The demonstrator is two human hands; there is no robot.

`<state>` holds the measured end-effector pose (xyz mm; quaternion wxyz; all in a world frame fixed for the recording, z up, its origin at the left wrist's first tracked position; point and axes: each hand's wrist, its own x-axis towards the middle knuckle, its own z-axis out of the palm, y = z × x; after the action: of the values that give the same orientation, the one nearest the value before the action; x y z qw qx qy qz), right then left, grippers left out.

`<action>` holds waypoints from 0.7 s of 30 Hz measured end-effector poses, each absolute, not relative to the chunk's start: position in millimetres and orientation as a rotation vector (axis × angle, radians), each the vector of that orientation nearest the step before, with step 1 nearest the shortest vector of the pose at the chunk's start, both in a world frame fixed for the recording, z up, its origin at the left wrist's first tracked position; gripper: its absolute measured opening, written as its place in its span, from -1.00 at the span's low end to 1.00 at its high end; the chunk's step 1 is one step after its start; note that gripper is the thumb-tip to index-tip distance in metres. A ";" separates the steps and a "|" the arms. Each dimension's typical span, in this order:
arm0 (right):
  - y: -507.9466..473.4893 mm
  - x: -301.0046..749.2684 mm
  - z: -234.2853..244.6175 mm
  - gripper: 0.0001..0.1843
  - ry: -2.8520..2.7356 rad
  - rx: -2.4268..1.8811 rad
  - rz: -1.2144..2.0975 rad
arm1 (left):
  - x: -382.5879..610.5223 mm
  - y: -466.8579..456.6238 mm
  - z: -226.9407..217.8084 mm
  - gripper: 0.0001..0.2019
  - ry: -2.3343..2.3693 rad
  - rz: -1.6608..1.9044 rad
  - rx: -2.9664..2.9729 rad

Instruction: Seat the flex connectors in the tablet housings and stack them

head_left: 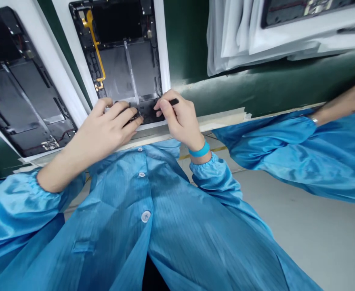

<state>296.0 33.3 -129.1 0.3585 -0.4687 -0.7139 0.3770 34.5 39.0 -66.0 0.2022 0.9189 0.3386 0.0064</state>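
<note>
In front of me lies an opened tablet-like device [116, 72], with a black panel, a yellow-orange flex cable [96, 48] and a silver strip down its grey middle. My left hand [107, 129] rests over its near edge, fingers spread and bent, the fingertips on the small parts there. They hide much of that edge. At the near right corner, my right hand [179, 117] pinches a thin black stick-like tool [174, 102] between thumb and fingers. Its lower end points down at the device; the exact kind of tool is unclear. A blue band circles my right wrist.
A second opened device [22, 89] lies to the left on a white sheet. At the upper right, a stack of white foam sheets [234, 36] bears another device [298, 10]. A co-worker's blue sleeve [274, 141] and forearm reach in at the right. The green table's edge [219, 119] is taped.
</note>
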 end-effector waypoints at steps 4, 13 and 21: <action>26.1 288.0 -134.3 -0.47 -1.834 -1.220 0.950 | 31.6 50.3 -56.0 -0.58 0.934 -0.083 2.393; 26.1 287.3 -129.8 -0.49 -1.909 -1.221 0.869 | 46.1 62.3 -48.7 -0.52 0.875 -0.210 2.350; 27.0 288.7 -129.1 -0.42 -2.009 -1.265 0.848 | 34.9 66.0 -63.5 -0.56 0.749 -0.124 2.502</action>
<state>288.7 27.0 -129.1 0.3054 -0.4779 -0.7588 0.3202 34.9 66.0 -63.5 0.2602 0.9239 0.2766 -0.0459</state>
